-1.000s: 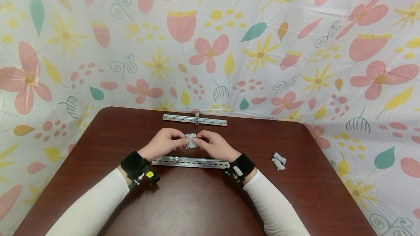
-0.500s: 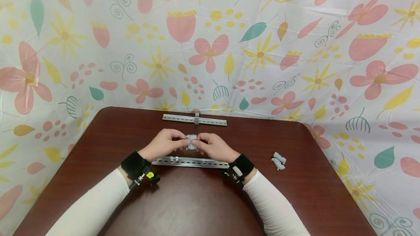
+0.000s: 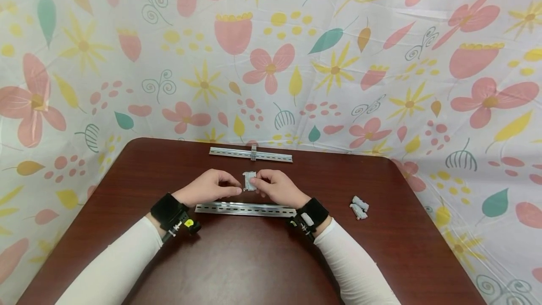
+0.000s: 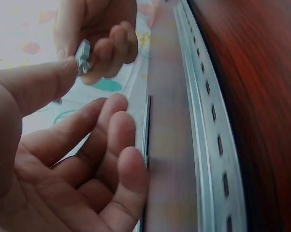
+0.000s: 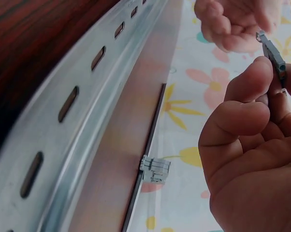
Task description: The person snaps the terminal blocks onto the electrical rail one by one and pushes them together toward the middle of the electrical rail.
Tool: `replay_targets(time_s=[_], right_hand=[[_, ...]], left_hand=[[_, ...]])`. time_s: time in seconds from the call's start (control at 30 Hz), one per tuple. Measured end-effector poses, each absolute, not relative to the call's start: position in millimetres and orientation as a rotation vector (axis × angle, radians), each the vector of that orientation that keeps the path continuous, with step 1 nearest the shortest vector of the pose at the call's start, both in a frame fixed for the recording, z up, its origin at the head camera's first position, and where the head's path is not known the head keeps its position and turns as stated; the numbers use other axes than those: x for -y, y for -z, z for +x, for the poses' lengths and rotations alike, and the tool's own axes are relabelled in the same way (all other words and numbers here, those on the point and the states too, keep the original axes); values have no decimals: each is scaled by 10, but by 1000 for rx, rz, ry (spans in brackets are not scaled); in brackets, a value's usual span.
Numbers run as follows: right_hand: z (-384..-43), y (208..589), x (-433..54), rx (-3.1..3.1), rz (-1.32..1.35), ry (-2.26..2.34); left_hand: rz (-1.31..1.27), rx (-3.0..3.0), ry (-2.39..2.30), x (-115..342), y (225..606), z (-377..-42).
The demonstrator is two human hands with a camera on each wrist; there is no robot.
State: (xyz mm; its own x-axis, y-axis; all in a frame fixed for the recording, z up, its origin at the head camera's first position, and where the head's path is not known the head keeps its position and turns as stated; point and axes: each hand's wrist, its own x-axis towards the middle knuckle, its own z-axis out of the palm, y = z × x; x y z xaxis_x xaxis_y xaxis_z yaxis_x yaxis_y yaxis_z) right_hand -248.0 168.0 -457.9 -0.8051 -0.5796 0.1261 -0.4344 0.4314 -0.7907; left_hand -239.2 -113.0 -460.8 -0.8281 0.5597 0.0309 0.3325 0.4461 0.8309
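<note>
My right hand (image 3: pixel 281 187) pinches a flat grey terminal block (image 3: pixel 248 181) between thumb and fingers, above the table. In the right wrist view the terminal block (image 5: pixel 273 54) appears edge-on at the fingertips. Just left of it, my left hand (image 3: pixel 211 186) has its thumb and fingers parted with nothing between them. Its thumb tip overlaps the block's edge in the left wrist view. Below both hands lies a slotted metal DIN rail (image 3: pixel 245 209), its ends close to the two wrists.
A second DIN rail (image 3: pixel 228 153) lies near the table's far edge, with grey terminal blocks (image 3: pixel 253 152) clipped on about its middle. Two loose grey terminal blocks (image 3: pixel 359 207) lie on the right side of the brown table (image 3: pixel 406 248). A flowered cloth (image 3: pixel 271 107) hangs behind.
The left hand has let go of the terminal block and drawn slightly left. The right hand keeps hold of the block, which has shifted a little right.
</note>
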Motion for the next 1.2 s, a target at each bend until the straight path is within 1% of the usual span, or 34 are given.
replay_targets(time_s=[0.2,0.43,0.8,0.97,1.2], right_hand=[[-2493,4591,-1706,-2520,-879,1330],[-2485,4605,-1725,-2547,-828,1333],[-2456,4608,-1629,-2682,-807,1180],[-2441,4589,-1561,-2744,-784,1074],[-2437,4519,-1486,-2756,-713,992]], left_hand=[[922,-2525,-1083,1167,4640,-2395],[989,-2564,-925,1126,4713,-2367],[1042,-2611,-781,1131,4676,-2325],[1023,-2642,-716,1134,4671,-2332],[1048,-2671,-685,1133,4684,-2337]])
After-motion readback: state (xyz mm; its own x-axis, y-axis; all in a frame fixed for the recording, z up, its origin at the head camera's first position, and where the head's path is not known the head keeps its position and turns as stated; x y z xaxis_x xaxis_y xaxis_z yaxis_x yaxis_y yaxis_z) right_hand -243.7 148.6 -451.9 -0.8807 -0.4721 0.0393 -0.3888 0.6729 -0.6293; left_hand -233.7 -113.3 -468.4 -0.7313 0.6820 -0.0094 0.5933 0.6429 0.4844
